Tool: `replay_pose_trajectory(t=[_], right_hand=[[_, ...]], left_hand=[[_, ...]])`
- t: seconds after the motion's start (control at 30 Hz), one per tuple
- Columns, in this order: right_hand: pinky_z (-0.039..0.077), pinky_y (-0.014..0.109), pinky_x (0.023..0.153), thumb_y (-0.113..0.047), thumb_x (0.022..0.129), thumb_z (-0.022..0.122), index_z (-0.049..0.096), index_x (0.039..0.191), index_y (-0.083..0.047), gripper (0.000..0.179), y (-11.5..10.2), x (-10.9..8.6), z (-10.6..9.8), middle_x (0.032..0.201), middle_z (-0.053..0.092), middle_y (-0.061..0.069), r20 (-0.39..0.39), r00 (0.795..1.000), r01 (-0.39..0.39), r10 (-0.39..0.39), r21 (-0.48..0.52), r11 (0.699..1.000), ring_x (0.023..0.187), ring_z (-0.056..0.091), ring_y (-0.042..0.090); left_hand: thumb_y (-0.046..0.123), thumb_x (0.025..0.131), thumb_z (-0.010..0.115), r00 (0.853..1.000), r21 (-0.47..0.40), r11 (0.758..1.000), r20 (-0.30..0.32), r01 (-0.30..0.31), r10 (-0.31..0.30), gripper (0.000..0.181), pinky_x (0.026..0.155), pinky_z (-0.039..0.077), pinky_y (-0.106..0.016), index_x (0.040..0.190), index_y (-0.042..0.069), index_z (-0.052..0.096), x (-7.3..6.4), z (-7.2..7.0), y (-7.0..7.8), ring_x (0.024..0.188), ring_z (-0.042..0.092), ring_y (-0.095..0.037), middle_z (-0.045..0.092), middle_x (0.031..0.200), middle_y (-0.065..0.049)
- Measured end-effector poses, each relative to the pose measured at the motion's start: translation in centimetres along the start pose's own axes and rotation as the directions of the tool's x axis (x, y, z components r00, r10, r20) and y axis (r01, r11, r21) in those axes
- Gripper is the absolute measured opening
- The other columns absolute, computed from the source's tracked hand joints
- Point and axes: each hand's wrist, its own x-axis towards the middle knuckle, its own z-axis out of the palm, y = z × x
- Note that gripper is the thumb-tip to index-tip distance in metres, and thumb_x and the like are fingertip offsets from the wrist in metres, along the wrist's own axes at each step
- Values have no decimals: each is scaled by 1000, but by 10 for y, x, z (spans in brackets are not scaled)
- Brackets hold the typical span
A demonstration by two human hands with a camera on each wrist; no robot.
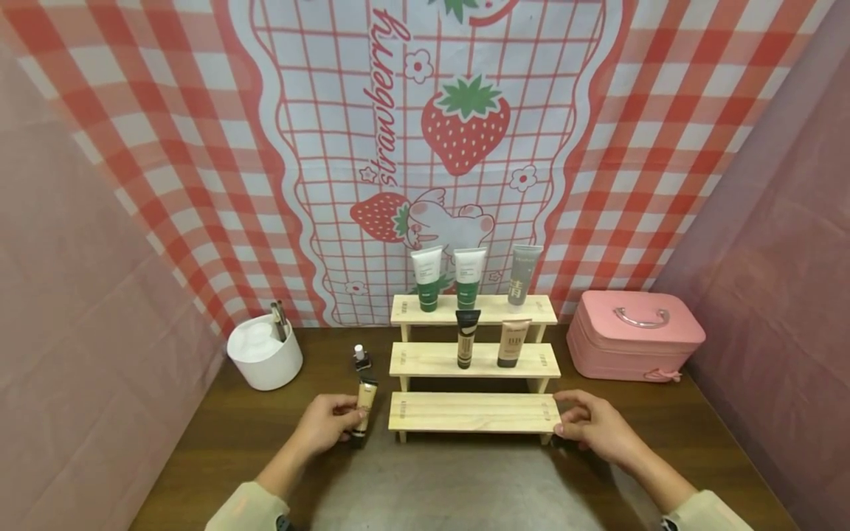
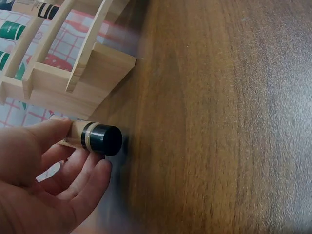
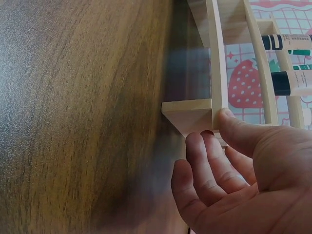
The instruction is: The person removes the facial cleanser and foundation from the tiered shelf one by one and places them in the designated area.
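Note:
My left hand (image 1: 327,424) pinches a beige squeeze tube (image 1: 365,404) beside the left end of a three-step wooden display stand (image 1: 474,413). In the left wrist view the tube's black cap (image 2: 108,140) points away from the palm. At the stand's other end, my right hand (image 1: 598,429) grips the corner of the lowest step, the thumb on its upper edge and fingers curled below. Two white-and-green tubes (image 1: 468,279) and a grey tube (image 1: 524,274) occupy the top step. On the middle step are a dark-topped slim tube (image 1: 467,339) and a tan tube (image 1: 513,342).
A small dark bottle with a white cap (image 1: 361,358) stands behind my left hand. Farther left is a white round holder (image 1: 265,361) with brushes. A pink case (image 1: 634,335) sits at the back right. A strawberry-print cloth (image 1: 332,110) hangs behind the stand.

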Motion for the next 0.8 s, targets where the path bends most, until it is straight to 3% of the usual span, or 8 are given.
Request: replay_pose_trajectory(t=[0.4, 0.8], right_hand=[[55, 37, 57, -11, 87, 80, 50, 140, 6, 63, -1, 1, 1, 94, 73, 13, -9, 1000, -5, 4, -6, 1000, 72, 66, 22], [56, 37, 58, -11, 88, 79, 49, 141, 8, 63, -1, 0, -1, 95, 73, 13, 7, 1000, 1, -1, 6, 1000, 74, 67, 21]], left_hand=[[2, 90, 77, 994, 39, 998, -93, 53, -49, 28, 56, 59, -34, 115, -6, 68, 6, 8, 2, 71, 68, -20, 74, 87, -12], [3, 88, 79, 988, 96, 991, -133, 89, -76, 23, 54, 58, -34, 109, -3, 71, 6, 10, -3, 66, 65, -17, 71, 84, -6]])
